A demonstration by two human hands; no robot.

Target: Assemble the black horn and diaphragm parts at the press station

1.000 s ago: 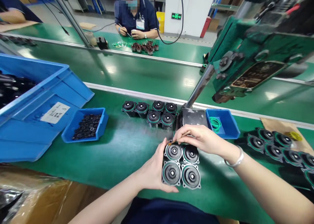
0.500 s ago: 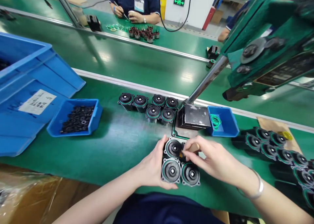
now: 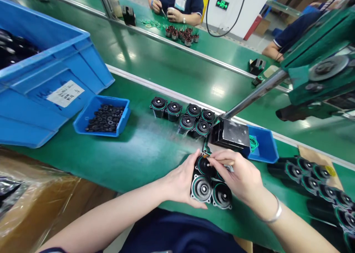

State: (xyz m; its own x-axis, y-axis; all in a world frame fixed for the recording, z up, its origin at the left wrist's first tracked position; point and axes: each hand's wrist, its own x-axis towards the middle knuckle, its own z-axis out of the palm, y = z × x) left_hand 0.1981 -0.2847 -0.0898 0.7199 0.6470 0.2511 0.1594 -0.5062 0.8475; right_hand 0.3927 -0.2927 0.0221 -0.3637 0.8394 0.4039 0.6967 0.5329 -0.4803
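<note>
A cluster of several round black motor housings point(image 3: 202, 188) with green sealing rings stands upright in front of me. My left hand point(image 3: 181, 181) is wrapped around the cluster's left side, thumb near the front and fingers at the back. Pinched in my right hand point(image 3: 238, 171) is a small brush point(image 3: 226, 161) with a wooden handle. Its yellowish tip touches the far rim of the back-left housing point(image 3: 204, 167). The back-right housing is partly hidden beneath my right hand.
More housings point(image 3: 187, 123) stand behind, and others point(image 3: 310, 183) at right. A press point(image 3: 313, 72) overhangs a metal block point(image 3: 232, 133). Blue bins hold black rings point(image 3: 105, 118) and green rings point(image 3: 253, 144). A large blue crate point(image 3: 55, 83) stands left. A co-worker point(image 3: 176, 5) sits opposite.
The view has shifted, so the scene sits further right. The brush tip has moved from the right side of the back-left housing to its far rim. My left hand keeps its hold.
</note>
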